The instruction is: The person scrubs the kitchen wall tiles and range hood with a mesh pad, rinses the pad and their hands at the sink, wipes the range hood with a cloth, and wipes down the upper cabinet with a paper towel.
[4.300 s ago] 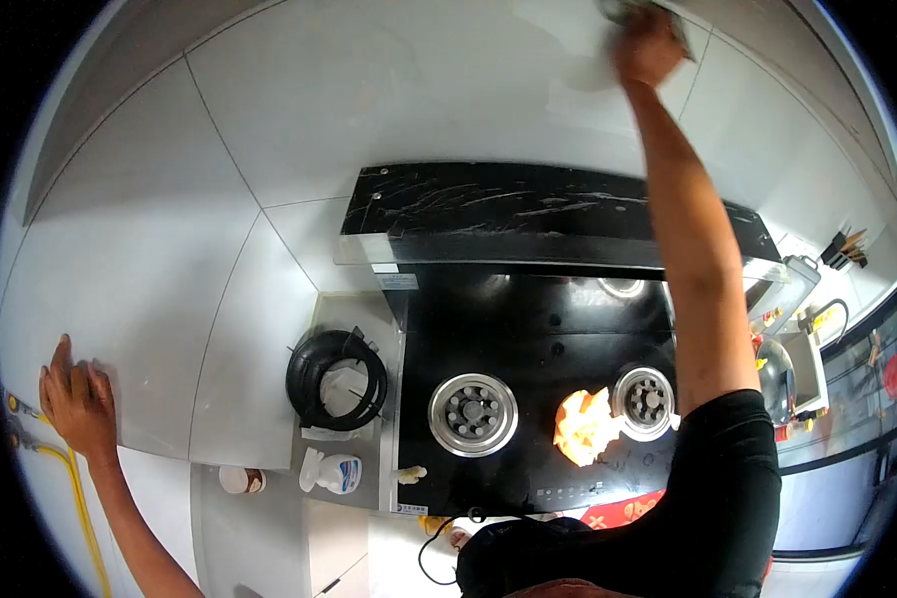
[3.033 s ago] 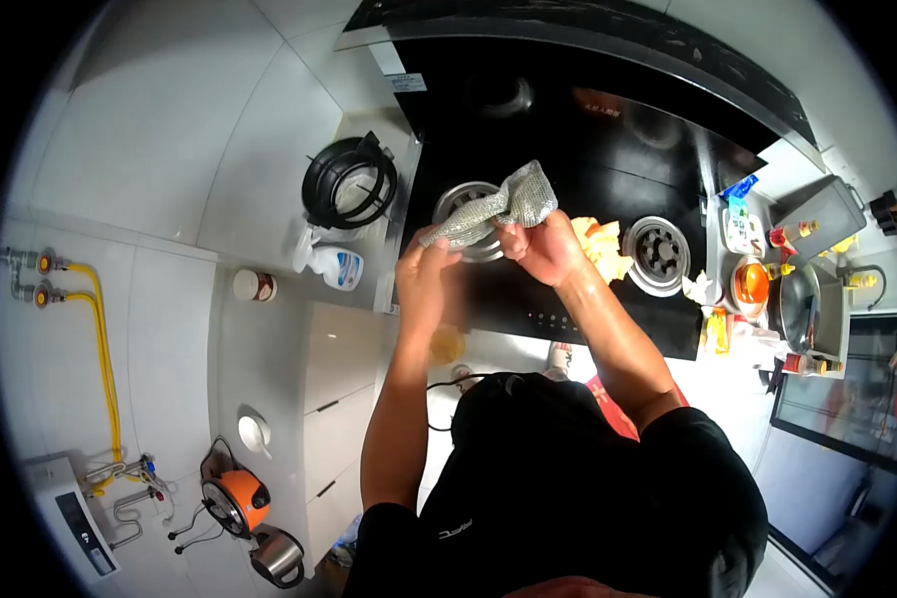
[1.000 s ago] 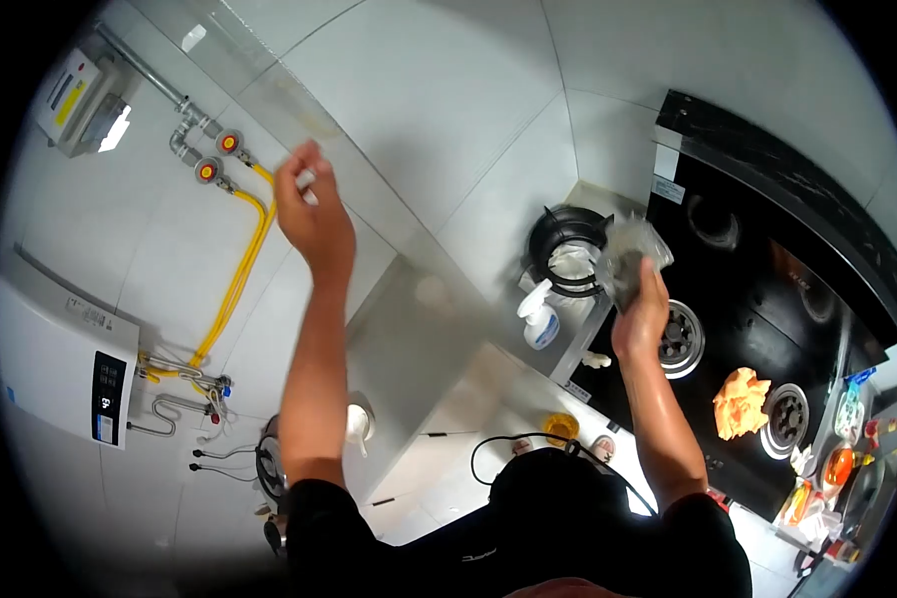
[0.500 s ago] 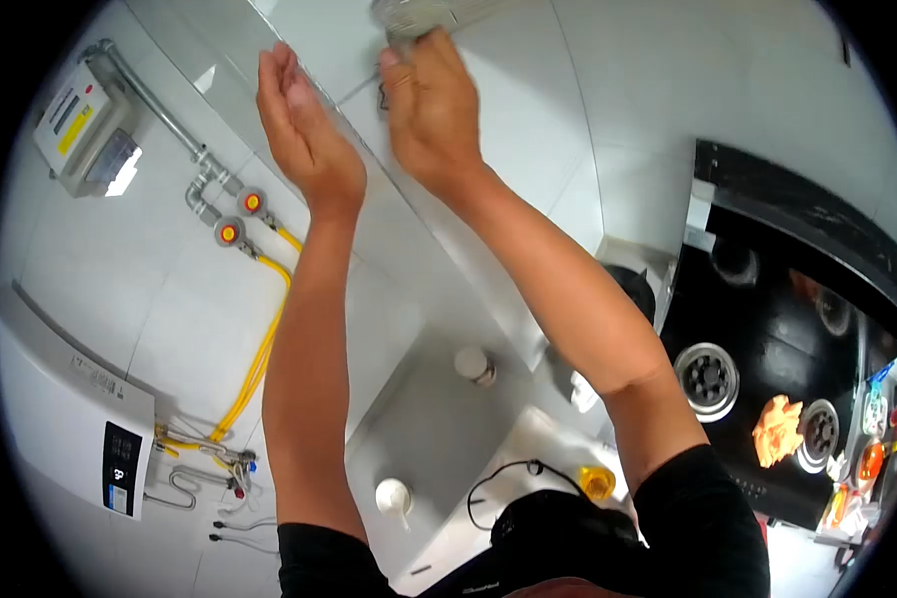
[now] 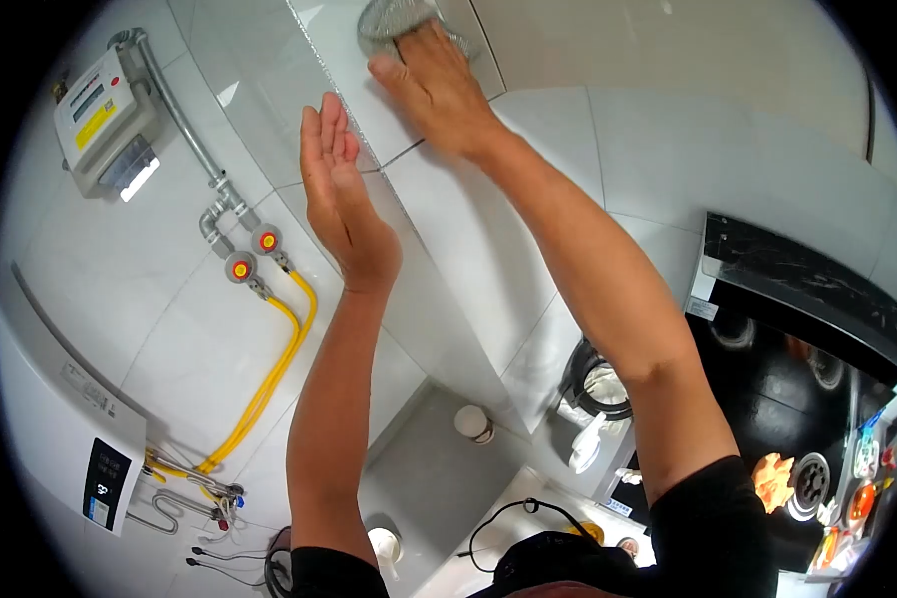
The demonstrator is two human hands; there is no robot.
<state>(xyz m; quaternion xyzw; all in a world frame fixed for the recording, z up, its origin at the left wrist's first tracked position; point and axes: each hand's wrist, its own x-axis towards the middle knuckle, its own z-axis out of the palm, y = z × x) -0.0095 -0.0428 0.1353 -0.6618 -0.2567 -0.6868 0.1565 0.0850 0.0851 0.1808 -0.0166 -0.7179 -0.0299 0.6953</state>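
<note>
My right hand [image 5: 437, 92] is against the white tiled wall [image 5: 498, 179] at the top of the head view. Its fingers hold a grey, mesh-like cleaning cloth [image 5: 389, 22], with the fingertips partly hidden in its folds. Lower and to the left, my left hand [image 5: 349, 199] is held upright beside the sparkly strip along the wall's corner edge [image 5: 331, 75]. Its fingers are straight and the palm is turned toward the corner; nothing is in it. Whether this hand touches the wall I cannot tell.
A gas meter [image 5: 100, 115], valves [image 5: 254, 254] and yellow hoses [image 5: 269, 369] line the left wall, above a white water heater [image 5: 60, 429]. Below are a grey surface with a white jar [image 5: 473, 424] and cup [image 5: 384, 545]. A black gas stove [image 5: 767, 379] stands right.
The view has shifted, so the stove and wall fittings appear lower. My right hand has moved the cloth along the tiles, its fingers now more stretched out. My left hand stays empty, near the corner.
</note>
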